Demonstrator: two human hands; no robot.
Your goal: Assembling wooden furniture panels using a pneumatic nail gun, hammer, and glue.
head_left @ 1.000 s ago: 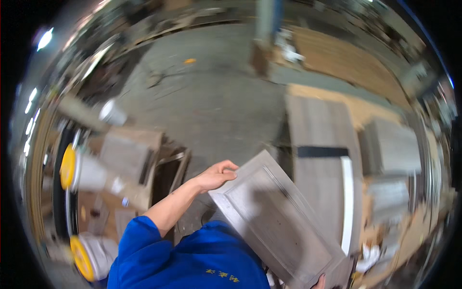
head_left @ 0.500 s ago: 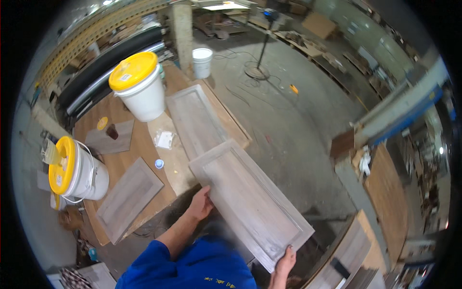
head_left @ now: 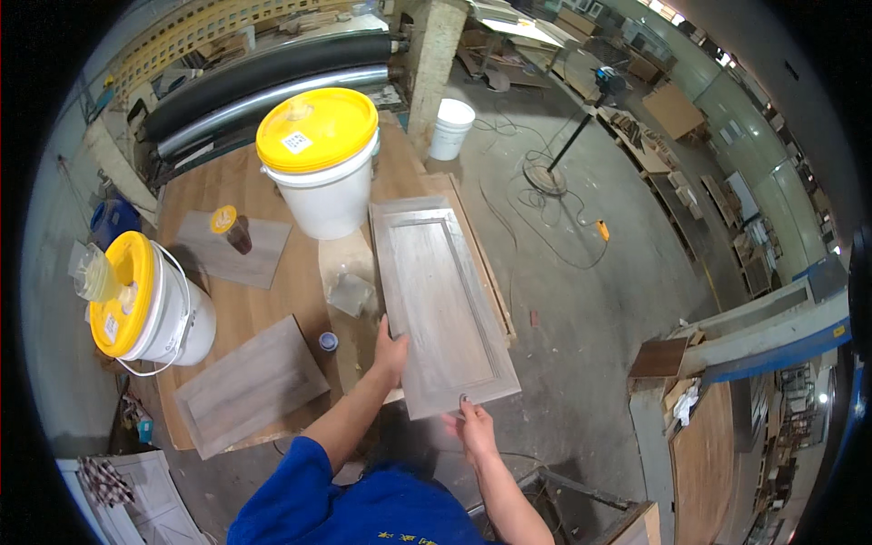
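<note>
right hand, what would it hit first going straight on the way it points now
Most likely the long grey panel: the right hand is at its near edge. Whether it would slide over or under is unclear.

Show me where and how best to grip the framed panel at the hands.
I'd grip the framed panel by its near short edge, coming from the person's side, thumb above and fingers below: it's flat and thin, and that end seems to jut past the table. The right hand is at that edge; the left hand, the left long edge.
</note>
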